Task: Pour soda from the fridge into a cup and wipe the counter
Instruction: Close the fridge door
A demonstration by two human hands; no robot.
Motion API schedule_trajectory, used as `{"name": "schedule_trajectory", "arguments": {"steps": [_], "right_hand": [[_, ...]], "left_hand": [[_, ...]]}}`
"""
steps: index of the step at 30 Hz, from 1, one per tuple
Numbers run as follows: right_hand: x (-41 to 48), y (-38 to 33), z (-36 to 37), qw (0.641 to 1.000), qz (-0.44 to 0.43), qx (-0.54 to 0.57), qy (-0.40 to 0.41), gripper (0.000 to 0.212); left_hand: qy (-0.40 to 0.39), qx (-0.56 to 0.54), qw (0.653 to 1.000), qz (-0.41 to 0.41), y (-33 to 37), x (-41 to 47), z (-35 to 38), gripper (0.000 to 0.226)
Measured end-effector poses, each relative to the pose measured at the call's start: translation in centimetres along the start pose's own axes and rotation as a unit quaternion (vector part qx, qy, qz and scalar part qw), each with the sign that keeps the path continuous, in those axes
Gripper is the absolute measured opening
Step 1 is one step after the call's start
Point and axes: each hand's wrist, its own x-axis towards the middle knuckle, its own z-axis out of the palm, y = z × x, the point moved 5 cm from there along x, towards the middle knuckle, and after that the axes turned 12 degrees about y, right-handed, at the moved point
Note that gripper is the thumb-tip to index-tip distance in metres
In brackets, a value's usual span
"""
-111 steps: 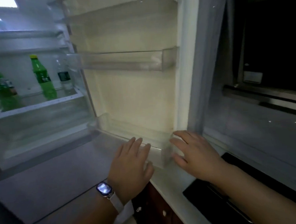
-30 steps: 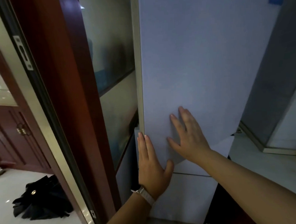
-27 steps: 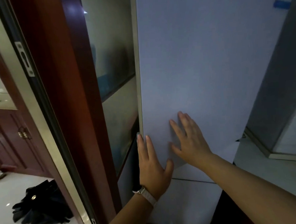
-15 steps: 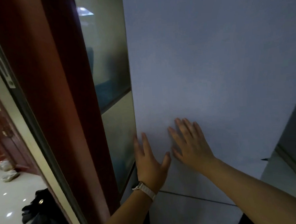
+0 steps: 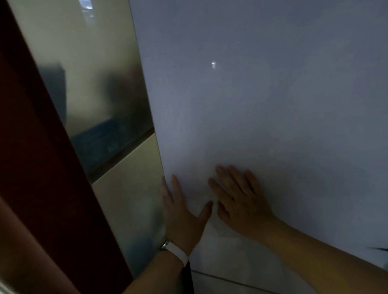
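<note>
Pressing flat, fingers straight, gripping nothing: L hand (image 5: 181, 215) at 9 o'clock edge of smooth, pale, flat-panelled fridge door (image 5: 276, 97), R hand (image 5: 241, 202) just beside, at 3 o'clock. Glossy red-brown frame (image 5: 31, 155) further toward 9.

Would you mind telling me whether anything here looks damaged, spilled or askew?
Nothing stands out. The left hand and right hand lie flat on the fridge door, whose pale face shows no spill or dent; the view is dim.

Both hands lie flat on the fridge door (image 5: 276, 97), left hand (image 5: 181, 217) at its left edge, right hand (image 5: 240, 200) just beside.
</note>
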Motion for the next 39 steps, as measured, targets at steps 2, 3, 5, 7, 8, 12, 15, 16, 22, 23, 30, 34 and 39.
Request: {"name": "schedule_trajectory", "arguments": {"steps": [2,3,5,7,8,12,15,16,22,23,30,34,39], "right_hand": [[0.2,0.4,0.6,1.0,-0.004,-0.004,-0.001,0.059],[0.3,0.6,0.9,1.0,-0.006,-0.008,-0.006,0.059],[0.5,1.0,1.7,0.999,-0.011,-0.017,-0.026,0.061],[0.6,1.5,2.6,0.998,-0.016,-0.024,-0.052,0.063],[0.7,1.8,3.0,0.997,-0.019,-0.028,-0.062,0.064],[0.6,2.5,3.9,0.996,-0.036,-0.041,-0.07,0.064],[0.4,2.4,4.0,0.996,-0.037,-0.037,-0.068,0.063],[0.3,2.4,4.0,0.996,-0.037,-0.035,-0.068,0.063],[0.4,1.8,3.3,0.992,-0.031,-0.05,-0.115,0.053],[0.5,1.6,3.0,0.991,-0.024,-0.051,-0.125,0.054],[-0.6,-0.3,-1.2,0.965,0.109,-0.028,-0.237,0.055],[-1.7,-1.6,-5.9,0.952,0.18,-0.04,-0.244,0.03],[-4.9,-4.4,-11.2,0.921,0.248,-0.07,-0.291,0.029]], "left_hand": [[0.002,0.007,1.0,0.006,-0.4,0.8,0.9,0.11],[-0.001,0.008,1.0,0.005,-0.6,1.2,1.3,0.11],[-0.016,0.007,1.0,0.003,-1.1,2.0,2.3,0.109],[-0.036,0.01,0.999,0.01,-1.5,2.8,3.1,0.107],[-0.043,0.014,0.999,0.015,-1.6,3.2,3.5,0.107],[-0.043,0.048,0.998,0.022,-2.1,4.1,4.6,0.105],[-0.043,0.057,0.997,0.015,-1.9,3.9,4.8,0.106],[-0.043,0.06,0.997,0.019,-1.9,3.9,4.8,0.107],[-0.069,0.053,0.996,0.021,-1.7,3.7,3.9,0.111],[-0.077,0.049,0.995,0.024,-1.6,3.5,3.5,0.109],[-0.161,0.054,0.983,0.073,-1.2,0.5,-0.7,0.085],[-0.233,0.106,0.946,0.197,-0.6,-2.1,-3.6,0.073],[-0.281,0.098,0.906,0.299,0.1,-5.0,-5.9,0.062]]}}
